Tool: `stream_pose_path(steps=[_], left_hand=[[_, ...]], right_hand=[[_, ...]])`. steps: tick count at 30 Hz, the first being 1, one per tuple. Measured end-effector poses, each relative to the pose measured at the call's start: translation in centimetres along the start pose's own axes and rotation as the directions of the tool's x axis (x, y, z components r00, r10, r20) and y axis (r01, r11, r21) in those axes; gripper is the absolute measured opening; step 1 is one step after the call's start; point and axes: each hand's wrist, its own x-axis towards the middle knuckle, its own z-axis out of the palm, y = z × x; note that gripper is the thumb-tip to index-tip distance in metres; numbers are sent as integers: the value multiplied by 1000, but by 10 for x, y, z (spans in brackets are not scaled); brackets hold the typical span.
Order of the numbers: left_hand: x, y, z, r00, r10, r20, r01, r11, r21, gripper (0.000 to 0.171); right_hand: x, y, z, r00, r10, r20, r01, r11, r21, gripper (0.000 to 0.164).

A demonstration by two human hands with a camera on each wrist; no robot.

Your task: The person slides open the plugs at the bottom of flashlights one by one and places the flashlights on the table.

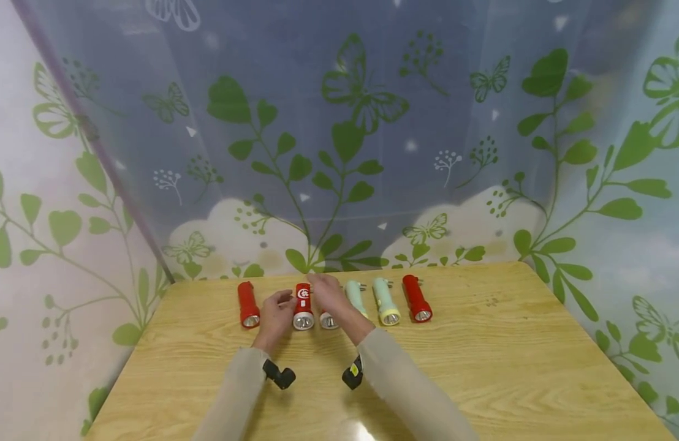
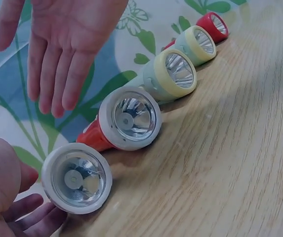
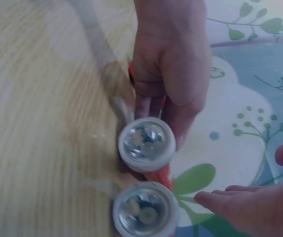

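Near the back of the wooden table, a red flashlight with a white rim (image 1: 303,306) lies with its lens toward me. My left hand (image 1: 277,315) is at its left side, the fingers loosely bent beside the barrel and the top left uncovered. A second white-rimmed red flashlight (image 2: 131,118) lies just to the right. Over its back part is my right hand (image 1: 331,297), which hides much of the barrel in the head view. In the left wrist view the fingers (image 2: 57,74) of that hand extend straight, with nothing between them.
A plain red flashlight (image 1: 248,304) lies left of my left hand. To the right are two pale green flashlights, the nearer one (image 1: 355,295) partly behind my right arm, the other (image 1: 385,301) beside another red flashlight (image 1: 416,298). A patterned curtain (image 1: 339,184) hangs behind the table (image 1: 510,355).
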Motion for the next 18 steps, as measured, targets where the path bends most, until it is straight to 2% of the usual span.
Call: stream_pose_path(steps=[6,14,18], left_hand=[[-1,10,-6,999,29,-16,-29,999,25,39],[-3,23,-23,983,171,-65,-168,984,58,33],[-2,24,-33,975,211,-74,-205,975,80,30]], right_hand=[[-8,-8,-17,998,-55,-33,54,998,-14,53],[-29,-23,-37,980,-190,-53,187,980,-64,49],[-40,-27,-41,971,-236,-26,233,970,-66,46]])
